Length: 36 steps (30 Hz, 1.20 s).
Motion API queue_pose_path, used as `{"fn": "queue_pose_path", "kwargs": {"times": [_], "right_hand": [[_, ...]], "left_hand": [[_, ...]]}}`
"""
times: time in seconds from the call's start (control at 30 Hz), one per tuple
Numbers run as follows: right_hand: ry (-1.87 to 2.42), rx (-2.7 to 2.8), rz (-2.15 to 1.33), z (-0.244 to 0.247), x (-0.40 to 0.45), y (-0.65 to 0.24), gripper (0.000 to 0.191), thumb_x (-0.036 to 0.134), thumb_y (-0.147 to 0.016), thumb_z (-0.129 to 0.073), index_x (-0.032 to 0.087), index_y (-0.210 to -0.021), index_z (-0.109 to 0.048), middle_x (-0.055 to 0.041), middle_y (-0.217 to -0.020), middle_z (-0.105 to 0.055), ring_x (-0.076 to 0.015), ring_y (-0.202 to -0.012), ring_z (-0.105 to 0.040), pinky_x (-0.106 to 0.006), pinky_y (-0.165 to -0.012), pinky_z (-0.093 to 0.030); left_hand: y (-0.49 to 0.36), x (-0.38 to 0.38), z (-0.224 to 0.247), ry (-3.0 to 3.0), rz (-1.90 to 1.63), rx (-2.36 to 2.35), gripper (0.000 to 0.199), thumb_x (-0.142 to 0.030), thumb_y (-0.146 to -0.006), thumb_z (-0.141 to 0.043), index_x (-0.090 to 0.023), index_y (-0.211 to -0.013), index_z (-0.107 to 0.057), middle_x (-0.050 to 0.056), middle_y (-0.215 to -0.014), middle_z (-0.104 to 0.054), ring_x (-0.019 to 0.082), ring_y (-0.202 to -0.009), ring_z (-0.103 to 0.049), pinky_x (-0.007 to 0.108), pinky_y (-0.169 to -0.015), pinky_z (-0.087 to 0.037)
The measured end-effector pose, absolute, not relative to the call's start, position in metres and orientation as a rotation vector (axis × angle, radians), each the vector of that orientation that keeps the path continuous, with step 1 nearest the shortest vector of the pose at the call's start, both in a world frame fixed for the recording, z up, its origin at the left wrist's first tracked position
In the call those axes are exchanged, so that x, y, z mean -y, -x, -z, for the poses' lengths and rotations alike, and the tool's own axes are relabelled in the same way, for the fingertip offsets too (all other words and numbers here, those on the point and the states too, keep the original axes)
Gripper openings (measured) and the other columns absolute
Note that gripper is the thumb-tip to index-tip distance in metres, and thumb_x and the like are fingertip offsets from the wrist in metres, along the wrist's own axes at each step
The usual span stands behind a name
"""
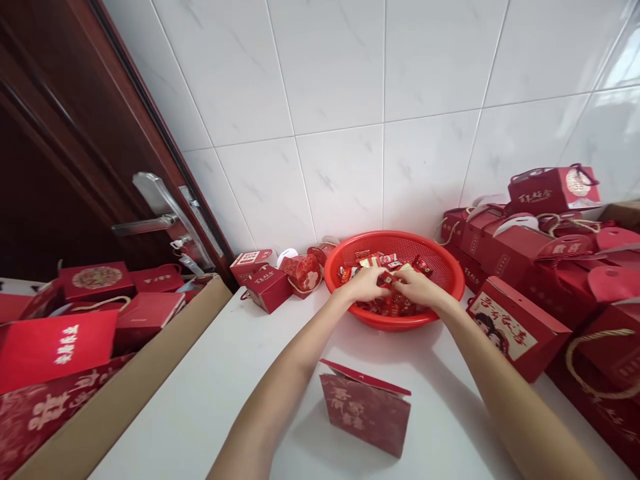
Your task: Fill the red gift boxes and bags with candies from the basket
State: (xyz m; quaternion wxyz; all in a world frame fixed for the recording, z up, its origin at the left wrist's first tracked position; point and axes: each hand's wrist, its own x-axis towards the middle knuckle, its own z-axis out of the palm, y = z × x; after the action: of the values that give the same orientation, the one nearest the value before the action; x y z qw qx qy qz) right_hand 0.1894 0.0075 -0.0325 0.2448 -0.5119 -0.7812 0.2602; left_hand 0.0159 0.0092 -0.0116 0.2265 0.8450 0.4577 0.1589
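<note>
Candies (393,308): light, slick, I judge; pinch mid-body
Left hand (368,285): fingers half-curled, hold unclear
Right hand (419,288): fingers half-curled, hold unclear

The visible body comprises two upper limbs, bare from the lower picture edge to the fingers. The left forearm (295,357) is slender and smooth in outline, broad toward the elbow and tapered to a narrow, bare left wrist (344,295). The right forearm (485,363) has the same tapered form; its section near the lower edge appears blurred. Each limb terminates in an ungloved hand: left grip (366,285), right grip (418,287). Both have slim fingers, with the tips partly obscured.
</note>
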Motion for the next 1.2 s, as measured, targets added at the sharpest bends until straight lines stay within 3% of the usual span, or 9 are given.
{"fn": "queue_pose_path", "kwargs": {"times": [0.3,0.6,0.77,0.97,1.1,1.2], "right_hand": [[1.340,1.688,-1.094,0.019,0.008,-0.187,0.005,0.019,-0.080,-0.062,0.016,-0.084,-0.062,0.0008,-0.066,-0.062,-0.0149,-0.057,-0.063,-0.022,-0.050,-0.044],[1.209,1.363,-1.037,0.017,0.003,-0.189,0.017,0.010,-0.071,-0.065,0.017,-0.066,-0.051,0.0019,-0.062,-0.057,-0.0119,-0.056,-0.059,-0.023,-0.053,-0.051],[1.233,1.305,-0.929,0.019,0.001,-0.192,0.013,0.014,-0.068,-0.061,0.019,-0.065,-0.049,0.0037,-0.056,-0.054,-0.0103,-0.053,-0.053,-0.023,-0.056,-0.048],[1.223,1.326,-0.828,0.019,0.001,-0.192,0.006,0.021,-0.068,-0.056,0.019,-0.065,-0.051,0.0019,-0.061,-0.057,-0.0106,-0.058,-0.052,-0.021,-0.056,-0.044],[1.199,1.247,-0.909,0.016,0.003,-0.191,0.006,0.020,-0.069,-0.058,0.018,-0.068,-0.052,0.0010,-0.062,-0.059,-0.0109,-0.058,-0.054,-0.021,-0.056,-0.046],[1.181,1.181,-1.004,0.012,0.007,-0.190,0.002,0.018,-0.071,-0.056,0.017,-0.070,-0.054,0.0002,-0.060,-0.059,-0.0114,-0.057,-0.055,-0.022,-0.055,-0.047]], "left_hand": [[-0.012,-0.012,0.014,-2.280,-0.865,-1.078,0.027,-0.013,-0.077,-0.067,-0.018,-0.103,-0.062,0.004,-0.108,-0.069,0.020,-0.102,-0.063,0.032,-0.093,-0.047],[-0.012,-0.018,0.020,-2.160,-0.814,-1.141,0.030,-0.014,-0.076,-0.067,-0.016,-0.106,-0.065,0.001,-0.084,-0.069,0.015,-0.076,-0.065,0.027,-0.072,-0.052],[-0.015,-0.017,0.018,-2.201,-0.595,-1.190,0.024,-0.009,-0.076,-0.062,-0.015,-0.097,-0.070,0.003,-0.090,-0.073,0.018,-0.087,-0.068,0.028,-0.081,-0.052],[-0.021,-0.011,0.013,-2.383,-0.056,-1.028,0.042,-0.024,-0.071,-0.072,-0.018,-0.113,-0.071,0.005,-0.106,-0.072,0.024,-0.100,-0.065,0.029,-0.088,-0.049],[-0.024,-0.009,0.012,-2.529,0.073,-1.020,0.047,-0.028,-0.071,-0.070,-0.022,-0.118,-0.070,0.008,-0.117,-0.065,0.028,-0.110,-0.061,0.031,-0.096,-0.044],[-0.027,-0.009,0.010,-2.546,0.134,-1.091,0.043,-0.031,-0.071,-0.071,-0.024,-0.113,-0.072,0.008,-0.116,-0.063,0.028,-0.107,-0.060,0.031,-0.095,-0.044]]}}
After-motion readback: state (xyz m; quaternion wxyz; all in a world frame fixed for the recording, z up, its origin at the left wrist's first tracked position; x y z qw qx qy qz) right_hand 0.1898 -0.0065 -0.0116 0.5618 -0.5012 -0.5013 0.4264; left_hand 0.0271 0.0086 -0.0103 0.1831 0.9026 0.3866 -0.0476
